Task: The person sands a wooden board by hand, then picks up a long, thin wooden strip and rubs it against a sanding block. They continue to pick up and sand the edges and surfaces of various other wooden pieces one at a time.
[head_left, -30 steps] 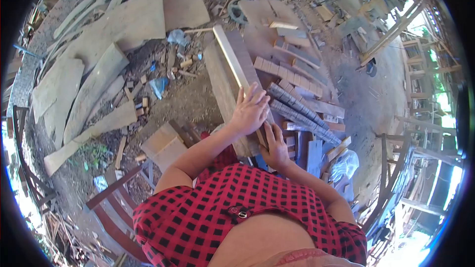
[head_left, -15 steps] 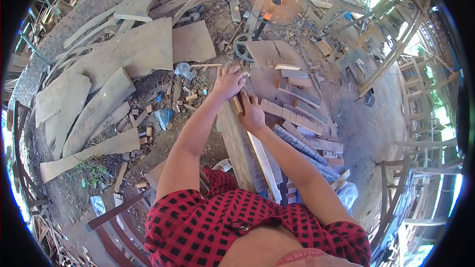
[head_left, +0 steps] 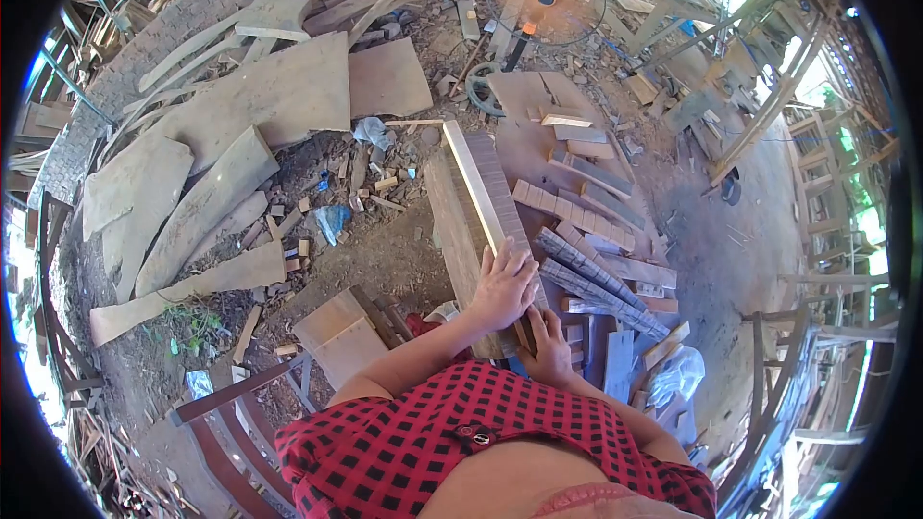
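A pale, narrow wooden strip point(head_left: 471, 178) lies lengthwise on a thick wooden beam point(head_left: 452, 202) in front of my body. My left hand point(head_left: 507, 285) is draped over the near part of the strip, fingers bent over a narrow brown wooden piece point(head_left: 524, 334) whose front is hidden under the palm. Just behind it, close to my shirt, my right hand point(head_left: 548, 351) is closed around the same piece from the right side. What kind of tool or block it is cannot be made out.
Cut wood blocks point(head_left: 575, 216) and dark-striped pieces point(head_left: 601, 279) lie right of the beam. Large boards point(head_left: 269, 91) and scraps cover the ground to the left. A slatted chair point(head_left: 236, 432) stands at lower left, a round fan guard point(head_left: 546, 0) at the back.
Both hands have drawn back along the strip toward my body, the brown piece with them. The strip's far part, covered before, now shows.
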`<state>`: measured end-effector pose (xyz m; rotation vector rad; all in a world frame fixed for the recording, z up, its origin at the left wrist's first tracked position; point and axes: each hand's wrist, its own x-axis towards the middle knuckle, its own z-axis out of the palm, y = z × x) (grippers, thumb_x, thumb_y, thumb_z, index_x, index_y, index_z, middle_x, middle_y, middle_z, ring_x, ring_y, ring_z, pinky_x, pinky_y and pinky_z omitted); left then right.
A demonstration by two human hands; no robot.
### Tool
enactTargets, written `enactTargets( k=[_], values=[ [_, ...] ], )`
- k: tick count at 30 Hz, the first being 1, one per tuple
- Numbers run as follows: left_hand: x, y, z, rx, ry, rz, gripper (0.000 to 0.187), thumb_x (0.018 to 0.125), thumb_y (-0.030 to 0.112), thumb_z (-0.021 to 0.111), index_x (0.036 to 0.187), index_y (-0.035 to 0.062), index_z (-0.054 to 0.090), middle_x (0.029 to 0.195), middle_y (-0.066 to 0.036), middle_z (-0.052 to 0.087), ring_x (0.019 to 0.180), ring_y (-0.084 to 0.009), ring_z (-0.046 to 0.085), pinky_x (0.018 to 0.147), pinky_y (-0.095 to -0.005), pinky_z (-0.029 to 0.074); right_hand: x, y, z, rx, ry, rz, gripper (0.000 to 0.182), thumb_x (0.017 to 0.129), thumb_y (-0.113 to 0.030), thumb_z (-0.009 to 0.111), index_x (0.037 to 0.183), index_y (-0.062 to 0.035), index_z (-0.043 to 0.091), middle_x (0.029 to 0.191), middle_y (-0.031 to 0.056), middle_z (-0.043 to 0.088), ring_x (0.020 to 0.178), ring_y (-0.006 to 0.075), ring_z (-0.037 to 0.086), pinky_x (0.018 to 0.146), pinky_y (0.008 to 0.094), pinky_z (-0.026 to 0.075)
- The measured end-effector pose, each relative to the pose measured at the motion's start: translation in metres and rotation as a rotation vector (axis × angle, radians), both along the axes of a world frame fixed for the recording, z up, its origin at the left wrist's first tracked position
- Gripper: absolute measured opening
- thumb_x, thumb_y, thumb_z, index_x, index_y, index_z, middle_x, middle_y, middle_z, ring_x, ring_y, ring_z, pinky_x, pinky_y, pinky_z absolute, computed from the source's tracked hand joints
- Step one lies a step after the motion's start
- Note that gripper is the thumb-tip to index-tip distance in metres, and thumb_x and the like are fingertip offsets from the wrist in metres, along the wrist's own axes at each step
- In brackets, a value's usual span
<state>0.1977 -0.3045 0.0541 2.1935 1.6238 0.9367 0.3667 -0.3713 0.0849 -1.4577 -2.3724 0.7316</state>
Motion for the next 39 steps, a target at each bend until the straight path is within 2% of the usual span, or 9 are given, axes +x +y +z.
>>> enactTargets(
  k=[5, 14, 18, 23, 25, 26, 28, 30, 39],
  values=[
    [-0.034, 0.052, 0.001, -0.030, 0.104, 0.026, 0.039, 0.091, 0.033, 0.055, 0.124, 0.0128, 0.059, 0.134, -0.012, 0.047, 0.139, -0.0396, 0.028, 0.110, -0.0652, 0.021, -0.035, 0.051, -0.003, 0.023, 0.028, -0.026, 0.079, 0.072, -0.010, 0.068, 0.143, -0.0073, 0.034, 0.127, 0.0251, 0.044, 0.112, 0.0466, 0.052, 0.085, 0.0494, 0.051],
    [-0.166, 0.242, -0.012, -0.104, 0.243, 0.263, 0.039, 0.092, 0.049, 0.050, 0.129, 0.0384, 0.056, 0.148, -0.005, 0.038, 0.144, -0.0392, 0.016, 0.113, -0.0638, 0.014, -0.175, 0.246, -0.011, 0.096, 0.012, -0.018, 0.076, 0.074, -0.014, 0.064, 0.145, -0.0138, 0.034, 0.125, 0.0283, 0.046, 0.108, 0.0465, 0.056, 0.089, 0.0510, 0.049],
    [-0.185, 0.272, -0.018, -0.181, 0.342, 0.287, 0.042, 0.094, 0.055, 0.043, 0.134, 0.0433, 0.051, 0.151, -0.002, 0.037, 0.144, -0.0391, 0.015, 0.112, -0.0669, 0.012, -0.196, 0.265, -0.018, 0.116, -0.038, -0.067, 0.074, 0.074, -0.015, 0.063, 0.143, -0.0168, 0.037, 0.121, 0.0251, 0.051, 0.100, 0.0455, 0.060, 0.086, 0.0494, 0.050],
    [-0.155, 0.228, -0.017, -0.046, 0.385, 0.233, 0.039, 0.096, 0.047, 0.044, 0.131, 0.0351, 0.055, 0.147, -0.003, 0.041, 0.144, -0.0351, 0.020, 0.111, -0.0679, 0.014, -0.155, 0.224, -0.016, 0.102, -0.003, -0.082, 0.073, 0.072, -0.013, 0.062, 0.141, -0.0162, 0.039, 0.120, 0.0229, 0.053, 0.101, 0.0440, 0.060, 0.086, 0.0475, 0.051],
    [-0.133, 0.197, -0.014, -0.264, 0.345, 0.033, 0.063, 0.099, 0.051, 0.033, 0.151, 0.0173, 0.026, 0.157, -0.014, 0.023, 0.144, -0.0349, 0.020, 0.115, -0.0533, 0.020, -0.126, 0.187, -0.012, 0.092, 0.038, -0.040, 0.073, 0.074, -0.014, 0.063, 0.142, -0.0157, 0.037, 0.122, 0.0230, 0.050, 0.106, 0.0435, 0.057, 0.087, 0.0469, 0.050],
    [-0.115, 0.177, -0.012, -0.269, 0.350, 0.003, 0.063, 0.099, 0.051, 0.033, 0.151, 0.0173, 0.026, 0.157, -0.014, 0.023, 0.144, -0.0349, 0.020, 0.115, -0.0533, 0.020, -0.109, 0.166, -0.012, 0.082, 0.037, -0.070, 0.073, 0.074, -0.014, 0.063, 0.142, -0.0157, 0.037, 0.122, 0.0230, 0.050, 0.106, 0.0435, 0.057, 0.087, 0.0469, 0.050],
    [-0.071, 0.130, -0.003, 0.075, 0.616, 0.004, 0.034, 0.096, 0.037, 0.047, 0.123, 0.0216, 0.061, 0.142, -0.004, 0.046, 0.142, -0.0325, 0.025, 0.110, -0.0660, 0.018, -0.068, 0.116, -0.012, 0.024, 0.022, -0.042, 0.074, 0.076, -0.013, 0.064, 0.144, -0.0154, 0.036, 0.127, 0.0226, 0.046, 0.109, 0.0434, 0.055, 0.088, 0.0465, 0.050],
    [-0.034, 0.084, -0.011, 0.068, 0.423, -0.108, 0.031, 0.093, 0.029, 0.051, 0.116, 0.0115, 0.063, 0.137, -0.006, 0.049, 0.139, -0.0323, 0.030, 0.110, -0.0631, 0.023, -0.030, 0.066, -0.012, 0.012, 0.023, -0.055, 0.074, 0.076, -0.011, 0.066, 0.144, -0.0124, 0.037, 0.131, 0.0229, 0.043, 0.114, 0.0435, 0.052, 0.090, 0.0459, 0.050],
    [0.052, -0.024, -0.008, 0.036, 0.083, -0.208, 0.029, 0.088, 0.024, 0.058, 0.108, 0.0050, 0.065, 0.125, -0.011, 0.056, 0.134, -0.0349, 0.036, 0.109, -0.0616, 0.024, 0.047, -0.045, -0.005, 0.016, 0.036, -0.118, 0.075, 0.071, -0.005, 0.069, 0.140, -0.0055, 0.041, 0.131, 0.0251, 0.044, 0.109, 0.0457, 0.057, 0.086, 0.0463, 0.052]
  ],
)
